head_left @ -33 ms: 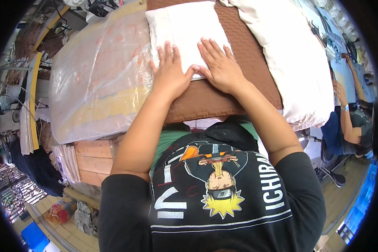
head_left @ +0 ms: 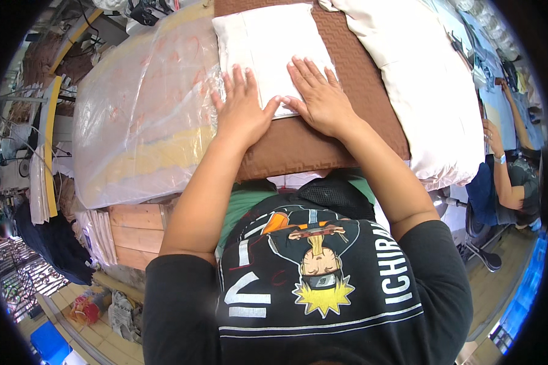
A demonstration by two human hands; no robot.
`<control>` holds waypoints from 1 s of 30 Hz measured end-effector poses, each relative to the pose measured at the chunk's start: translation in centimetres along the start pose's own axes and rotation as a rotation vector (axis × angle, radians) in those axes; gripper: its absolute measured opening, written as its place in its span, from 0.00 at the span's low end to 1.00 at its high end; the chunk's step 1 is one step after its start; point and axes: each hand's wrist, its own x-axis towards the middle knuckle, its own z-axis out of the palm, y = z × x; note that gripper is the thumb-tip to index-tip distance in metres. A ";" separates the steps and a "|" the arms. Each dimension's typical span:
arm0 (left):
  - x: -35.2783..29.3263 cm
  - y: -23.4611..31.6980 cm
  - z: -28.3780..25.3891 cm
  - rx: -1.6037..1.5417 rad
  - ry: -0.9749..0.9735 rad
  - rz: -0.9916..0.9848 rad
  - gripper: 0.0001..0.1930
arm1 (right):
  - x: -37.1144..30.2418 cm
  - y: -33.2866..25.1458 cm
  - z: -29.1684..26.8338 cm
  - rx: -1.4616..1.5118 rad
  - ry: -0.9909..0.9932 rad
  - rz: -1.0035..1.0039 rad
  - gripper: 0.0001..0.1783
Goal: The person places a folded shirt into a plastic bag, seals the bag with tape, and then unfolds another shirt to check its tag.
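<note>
A white piece of folded cloth (head_left: 268, 39) lies flat on a brown textured mat (head_left: 298, 146); a straight seam or fold line runs down its middle. My left hand (head_left: 242, 109) rests palm down across its near left corner, fingers spread. On its near right part my right hand (head_left: 319, 97) lies flat, fingers stretched out and pointing away from me. The two thumbs come close together at the cloth's near edge. Neither hand grips anything. Part of the near corners is hidden under my palms.
Left of the mat is a broad pad under clear plastic (head_left: 140, 115). A pile of cream-white fabric (head_left: 432, 91) lies on the right. Beyond it a co-worker's arm (head_left: 499, 158) reaches toward light-blue cloth (head_left: 499, 73). A yellow-edged frame (head_left: 50, 121) stands far left.
My left hand has slid slightly toward me and to the left on the white cloth. My right hand stays almost in place.
</note>
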 end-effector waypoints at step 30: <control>9.5 -0.4 1.6 -0.139 0.489 0.104 0.29 | 11.4 3.4 4.5 -0.078 0.250 0.075 0.29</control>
